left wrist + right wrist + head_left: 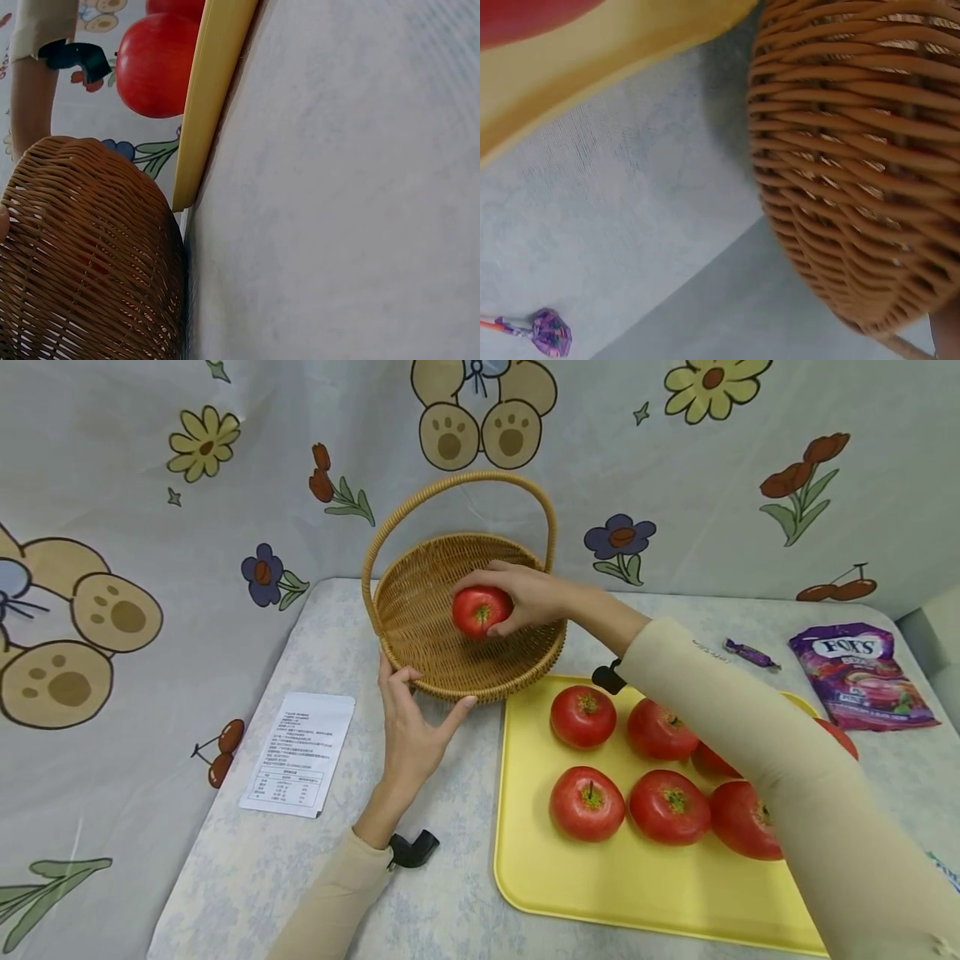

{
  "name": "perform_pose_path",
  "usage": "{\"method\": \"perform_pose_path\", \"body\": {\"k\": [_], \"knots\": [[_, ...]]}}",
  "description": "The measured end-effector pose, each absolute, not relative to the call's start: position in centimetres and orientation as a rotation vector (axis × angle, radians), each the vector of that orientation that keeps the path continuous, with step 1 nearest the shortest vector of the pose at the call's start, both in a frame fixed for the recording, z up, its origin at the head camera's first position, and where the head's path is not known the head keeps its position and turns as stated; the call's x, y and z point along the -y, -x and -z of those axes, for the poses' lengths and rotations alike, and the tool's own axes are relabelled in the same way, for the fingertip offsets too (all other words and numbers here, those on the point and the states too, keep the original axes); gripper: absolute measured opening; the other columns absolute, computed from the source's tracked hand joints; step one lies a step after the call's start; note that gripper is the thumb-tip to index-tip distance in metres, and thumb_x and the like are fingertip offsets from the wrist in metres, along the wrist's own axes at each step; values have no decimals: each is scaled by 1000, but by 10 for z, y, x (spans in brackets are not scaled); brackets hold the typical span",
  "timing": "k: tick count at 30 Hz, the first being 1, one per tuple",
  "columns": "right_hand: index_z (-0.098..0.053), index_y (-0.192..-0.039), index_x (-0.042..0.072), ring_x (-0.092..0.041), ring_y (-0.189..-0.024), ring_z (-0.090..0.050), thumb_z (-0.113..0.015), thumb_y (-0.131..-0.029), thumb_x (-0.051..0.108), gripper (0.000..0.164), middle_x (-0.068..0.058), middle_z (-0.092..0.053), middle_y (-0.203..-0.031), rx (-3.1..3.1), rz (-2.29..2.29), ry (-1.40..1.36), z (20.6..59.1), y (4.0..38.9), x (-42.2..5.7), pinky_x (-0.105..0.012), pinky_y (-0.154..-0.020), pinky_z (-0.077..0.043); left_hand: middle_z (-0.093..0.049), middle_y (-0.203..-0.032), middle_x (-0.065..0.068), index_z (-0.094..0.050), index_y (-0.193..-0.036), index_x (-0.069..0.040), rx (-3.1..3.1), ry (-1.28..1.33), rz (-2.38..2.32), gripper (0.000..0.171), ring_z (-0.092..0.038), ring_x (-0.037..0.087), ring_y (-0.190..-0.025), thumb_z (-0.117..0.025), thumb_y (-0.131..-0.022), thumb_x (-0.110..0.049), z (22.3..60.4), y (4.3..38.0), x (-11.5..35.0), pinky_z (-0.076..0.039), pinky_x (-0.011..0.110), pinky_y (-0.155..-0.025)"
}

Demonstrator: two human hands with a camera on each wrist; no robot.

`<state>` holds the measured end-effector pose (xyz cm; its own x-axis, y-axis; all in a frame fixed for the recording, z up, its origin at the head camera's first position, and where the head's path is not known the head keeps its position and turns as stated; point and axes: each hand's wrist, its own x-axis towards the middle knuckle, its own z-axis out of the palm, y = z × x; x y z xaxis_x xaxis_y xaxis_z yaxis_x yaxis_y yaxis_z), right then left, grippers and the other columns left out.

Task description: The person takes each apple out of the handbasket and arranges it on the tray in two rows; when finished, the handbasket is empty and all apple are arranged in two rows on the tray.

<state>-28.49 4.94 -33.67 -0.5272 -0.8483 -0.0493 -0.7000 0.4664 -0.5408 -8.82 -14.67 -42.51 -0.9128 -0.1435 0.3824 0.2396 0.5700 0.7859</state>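
My right hand [521, 596] grips a red apple [474, 610] inside the opening of a brown wicker basket [427, 647]. The basket has a tall arched handle and leans with its mouth toward me. At its front left, my left hand [415, 735] holds the rim, fingers at the edge and thumb along the front. The wrist views show the woven outer wall of the basket [97, 247] [855, 157]; the apple in my hand is mostly hidden there. Several more red apples [587, 803] sit in rows on a yellow tray [637, 893], partly covered by my right sleeve.
Beyond the tray at right lie a purple candy bag [862, 677] and a purple-wrapped lollipop [752, 655]. A white printed packet [300, 753] lies at left on the table. Behind the basket hangs a patterned cloth [585, 443].
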Motion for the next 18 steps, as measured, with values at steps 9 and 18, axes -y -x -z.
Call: {"method": "perform_pose_path", "body": {"k": [9, 18], "knots": [[-48, -139, 25, -21, -118, -51, -80, -81, 21, 66, -4, -51, -135, -2367, 838, 1345, 303, 268, -87, -44, -95, -49, 4, -163, 17, -32, -114, -7, 2386, 80, 1306, 68, -3, 26, -152, -76, -82, -47, 425, 89, 146, -35, 50, -111], [-49, -139, 21, -12, -108, -54, -83, -77, 21, 71, 0, -53, -136, -2505, 873, 1430, 285, 249, -134, -27, -80, -52, 7, -164, 16, -32, -114, -7, 2386, 77, 1301, 69, -2, 27, -152, -77, -81, -47, 425, 88, 146, -31, 54, -113]]}}
